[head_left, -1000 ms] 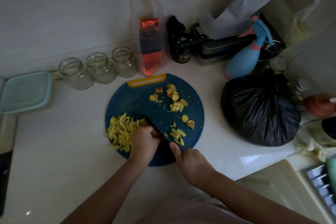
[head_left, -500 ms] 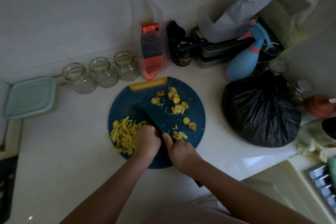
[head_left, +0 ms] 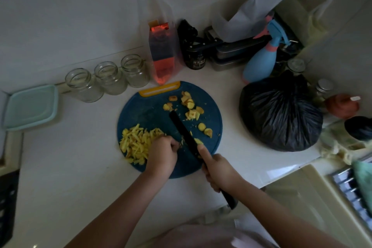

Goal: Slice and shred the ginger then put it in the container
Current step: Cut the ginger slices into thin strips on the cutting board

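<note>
A round blue cutting board (head_left: 149, 115) with a yellow handle lies on the white counter. A heap of shredded ginger (head_left: 134, 141) covers its left side. Several ginger slices (head_left: 190, 107) lie scattered on its right and far side. My right hand (head_left: 218, 169) grips a black knife (head_left: 182, 132) with the forefinger along the blade's back; the blade crosses the board's middle. My left hand (head_left: 162, 154) has curled fingers on a small bit of ginger just left of the blade. A pale green lidded container (head_left: 30, 106) sits at the far left.
Three glass jars (head_left: 106, 78) stand behind the board. A red packet in clear plastic (head_left: 162, 56), a dark jar (head_left: 195, 60), metal tins, a blue spray bottle (head_left: 259, 64) and a black plastic bag (head_left: 279, 115) crowd the back and right. The counter edge drops off at right.
The knife blade has come into view, lifted and angled across the board. Both hands have shifted a little to the right, and the cut bits near the blade are fewer.
</note>
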